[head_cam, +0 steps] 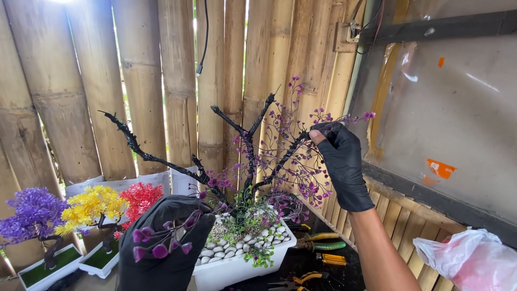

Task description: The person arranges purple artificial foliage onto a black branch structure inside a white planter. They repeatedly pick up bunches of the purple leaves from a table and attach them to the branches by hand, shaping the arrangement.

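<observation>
Far left against the bamboo wall (pixel 81 81): three small finished trees, purple (pixel 32 213), yellow (pixel 89 207), red (pixel 141 196), two in white trays, red's base hidden. Left hand (pixel 167 242), black glove, curled shut around a purple bud sprig (pixel 161 242). Centre: one white pot (pixel 242 267) of white pebbles, black-branched tree (pixel 247 156) rising from it, purple sprigs on its right side. Right hand (pixel 342 161), black glove, fingertips pinched on one branch tip. Pliers (pixel 318 242) on the table beside the pot, at least two pairs. Pink-white plastic bag (pixel 474 258) far right.
</observation>
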